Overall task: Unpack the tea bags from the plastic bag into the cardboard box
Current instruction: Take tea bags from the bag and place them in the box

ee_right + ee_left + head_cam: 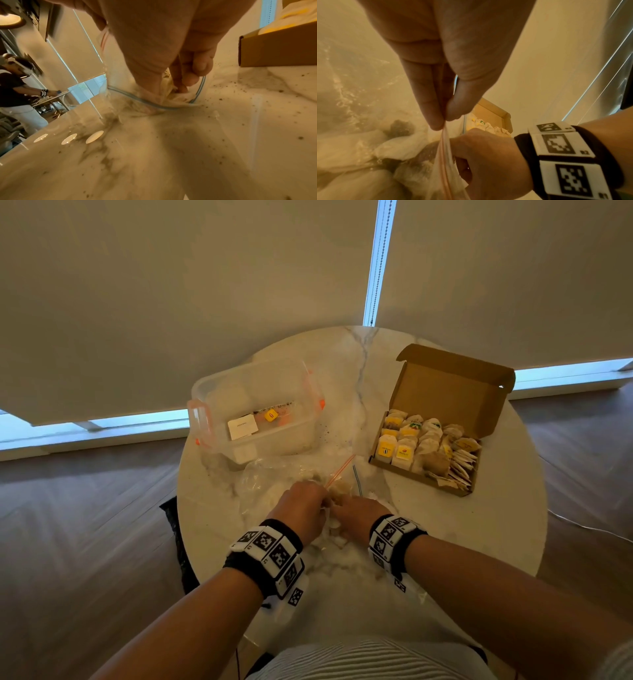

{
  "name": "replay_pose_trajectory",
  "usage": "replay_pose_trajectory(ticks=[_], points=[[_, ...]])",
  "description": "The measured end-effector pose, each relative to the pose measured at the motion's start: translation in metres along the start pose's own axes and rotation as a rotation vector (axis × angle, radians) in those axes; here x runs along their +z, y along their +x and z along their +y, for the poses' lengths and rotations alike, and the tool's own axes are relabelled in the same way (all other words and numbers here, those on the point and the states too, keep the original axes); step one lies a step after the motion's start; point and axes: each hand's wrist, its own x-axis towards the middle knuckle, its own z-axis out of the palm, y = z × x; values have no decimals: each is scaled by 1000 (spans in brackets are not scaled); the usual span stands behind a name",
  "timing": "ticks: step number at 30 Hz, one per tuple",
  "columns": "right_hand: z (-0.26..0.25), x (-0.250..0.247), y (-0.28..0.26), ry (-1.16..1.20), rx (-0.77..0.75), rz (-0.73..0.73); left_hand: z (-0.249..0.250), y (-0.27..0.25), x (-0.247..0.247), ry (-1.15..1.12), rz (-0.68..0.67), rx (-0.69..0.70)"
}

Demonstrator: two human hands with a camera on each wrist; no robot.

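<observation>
- Head view: the plastic bag point(274, 484) lies crumpled on the round marble worktop point(496, 525), just in front of the person, with tea bags point(340, 486) showing through it.
- The left hand point(301, 508) and the right hand point(356, 510) meet at the plastic bag's mouth, where a red zip strip point(339, 470) and a blue zip strip point(357, 479) stand apart.
- The cardboard box point(445, 392) sits beyond and to the right of the plastic bag, lid tipped back, already packed with rows of tea bags.
- A clear plastic container point(253, 405) with orange clips stands beyond and to the left of the plastic bag, a few packets inside.
- Left wrist view: the left hand point(447, 67) pinches the red zip strip point(444, 146) between thumb and fingers point(428, 97), holding that edge up.
- The right hand point(488, 155) reaches into the plastic bag just below; the cardboard box point(505, 117) shows behind it.
- Right wrist view: the right hand point(163, 47) is inside the bag's mouth, ringed by the blue zip strip point(137, 100), fingers point(197, 65) curled down among the tea bags; whether they grip one cannot be told.
- Dark tea crumbs point(240, 83) dot the worktop between the plastic bag and the cardboard box point(278, 51).
</observation>
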Motion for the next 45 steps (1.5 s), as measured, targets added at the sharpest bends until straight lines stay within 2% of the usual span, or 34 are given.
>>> replay_pose_trajectory(ticks=[4,8,13,16,19,23,26,31,34,37,42,45], points=[[7,-1,2,-74,-85,25,0,0,-4,10,-19,-18],[11,-9,-8,-43,33,12,-2,0,-4,-19,-2,-31],[19,-24,-26,242,146,168,-8,1,-3,-55,17,-66],[27,-36,-48,494,149,340,-11,0,-3,-103,10,-58],[33,-51,-68,602,91,455,-10,-3,-5,-294,-10,-9],[32,-83,-94,705,39,575,-3,-11,-17,-610,36,81],[25,-103,-111,739,4,648,7,-16,-28,-762,-1,112],[7,-115,-114,901,-62,583,25,-17,-34,-904,-65,183],[-4,-111,-109,967,-61,548,26,-18,-32,-1022,-99,146],[-10,-105,-102,912,-11,555,23,-20,-27,-1201,-151,37],[-21,-99,-94,608,66,558,18,-21,-23,-1205,-108,-30],[-27,-100,-91,613,116,563,16,-23,-25,-1246,-70,-59]])
